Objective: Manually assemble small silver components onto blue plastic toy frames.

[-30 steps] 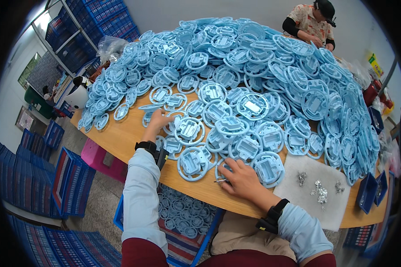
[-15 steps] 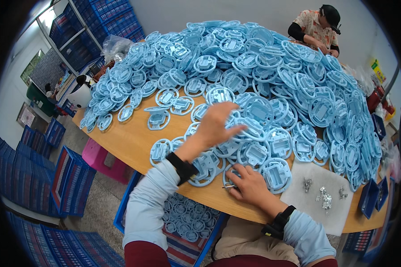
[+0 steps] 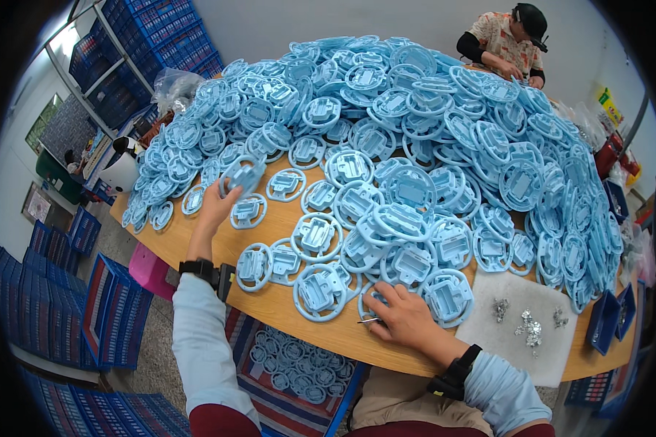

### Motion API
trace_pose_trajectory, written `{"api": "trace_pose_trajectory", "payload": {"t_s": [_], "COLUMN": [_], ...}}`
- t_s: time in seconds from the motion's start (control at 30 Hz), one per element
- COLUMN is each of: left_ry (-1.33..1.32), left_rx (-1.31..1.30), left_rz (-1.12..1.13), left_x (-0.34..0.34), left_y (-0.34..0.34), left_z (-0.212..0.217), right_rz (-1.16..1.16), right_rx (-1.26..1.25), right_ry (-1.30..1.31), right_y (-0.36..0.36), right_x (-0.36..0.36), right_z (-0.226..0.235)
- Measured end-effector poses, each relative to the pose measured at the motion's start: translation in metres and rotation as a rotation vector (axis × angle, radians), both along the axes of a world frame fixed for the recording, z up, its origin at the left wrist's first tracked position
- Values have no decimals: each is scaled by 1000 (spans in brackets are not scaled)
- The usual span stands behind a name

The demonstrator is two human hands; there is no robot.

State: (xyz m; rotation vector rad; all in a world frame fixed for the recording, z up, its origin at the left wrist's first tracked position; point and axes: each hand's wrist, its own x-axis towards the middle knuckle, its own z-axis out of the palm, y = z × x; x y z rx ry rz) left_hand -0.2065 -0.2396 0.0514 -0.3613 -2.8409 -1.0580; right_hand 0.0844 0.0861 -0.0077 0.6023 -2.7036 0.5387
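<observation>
My left hand (image 3: 216, 205) is at the left of the heap, its fingers closed on the edge of a light-blue plastic ring part (image 3: 243, 175) shaped like a small steering wheel. That part is tilted and blurred by motion. Near the table's front edge, my right hand (image 3: 402, 317) rests over another ring part, partly covering it. A thin metal tool (image 3: 369, 320) sticks out from its curled fingers; the rest of it is hidden. Just left of this hand lies a ring part (image 3: 319, 293), and another ring part (image 3: 447, 297) lies to its right.
A large heap of similar blue parts (image 3: 386, 102) covers most of the wooden table (image 3: 219, 251). Small metal pieces (image 3: 530, 329) lie on a white foam sheet (image 3: 488, 349), beside small blue bins (image 3: 603, 324). Below stands a crate of parts (image 3: 299, 364). A co-worker (image 3: 506, 47) works behind the heap.
My left hand has moved from above the middle parts to the left and now grips a ring part there. My right hand stays nearly in place.
</observation>
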Motion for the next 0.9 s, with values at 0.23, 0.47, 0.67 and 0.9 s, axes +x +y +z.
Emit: {"api": "trace_pose_trajectory", "payload": {"t_s": [0.23, 0.47, 0.67, 0.9], "left_ry": [-730, 363, 73, -84], "left_rx": [427, -319, -771, 364], "left_rz": [-352, 28, 30, 87], "left_x": [68, -71, -81, -30], "left_y": [116, 37, 45, 60], "left_z": [-5, -39, -39, 31], "right_rz": [1, 14, -1, 13], "right_rx": [15, 25, 25, 6], "right_ry": [-12, -28, -21, 4], "right_y": [1, -6, 1, -2], "right_x": [-1, 1, -2, 3], "right_z": [1, 5, 1, 10]}}
